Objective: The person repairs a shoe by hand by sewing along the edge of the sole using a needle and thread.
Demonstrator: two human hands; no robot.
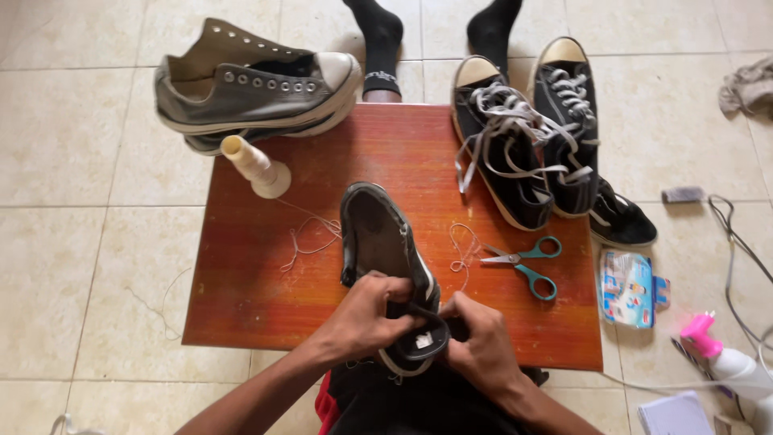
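Note:
A black low sneaker (378, 242) lies sole-up on the red wooden table (266, 274), toe pointing away from me. My left hand (366, 314) grips its heel end from the left. My right hand (479, 342) pinches the heel edge from the right, fingers closed on the shoe. Loose pale thread (310, 234) trails across the table from a cream thread cone (256, 167). Teal-handled scissors (523, 262) lie just right of the shoe.
A grey sneaker pair (250, 89) sits at the table's far left corner, a black laced pair (527, 137) at the far right. Another person's black-socked feet (382, 40) stand beyond. On the floor to the right lie a blue packet (628, 288), a pink-capped bottle (725, 358) and cables (737, 242).

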